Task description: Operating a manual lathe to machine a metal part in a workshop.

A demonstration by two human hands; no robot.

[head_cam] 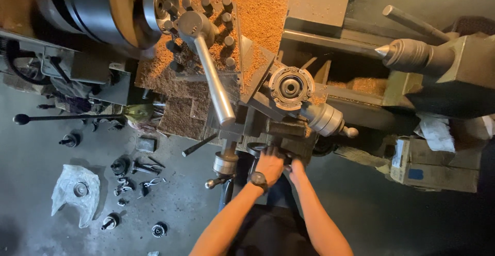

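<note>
While both hands work the dark round handwheel (258, 148) at the front edge of the grey metal lathe carriage (268, 127), orange-brown shavings (258, 8) lie thick across the machine.

The left hand (270, 165), wearing a dark wristwatch (258, 180), lies over the handwheel with its grip clenched on the rim; the right hand (296, 169) reaches in just beside it, but whether its grip is closed on anything I cannot tell. A slip here could, I judge, carry fingers toward the large steel chuck (129, 8) at the lathe's upper left corner. A long silver lever handle (211, 75) slants above the hands, and a smaller chrome crank (330, 121) juts out to their right. Scattered small metal parts (129, 176) on the concrete floor (41, 147) could trip a foot.
</note>
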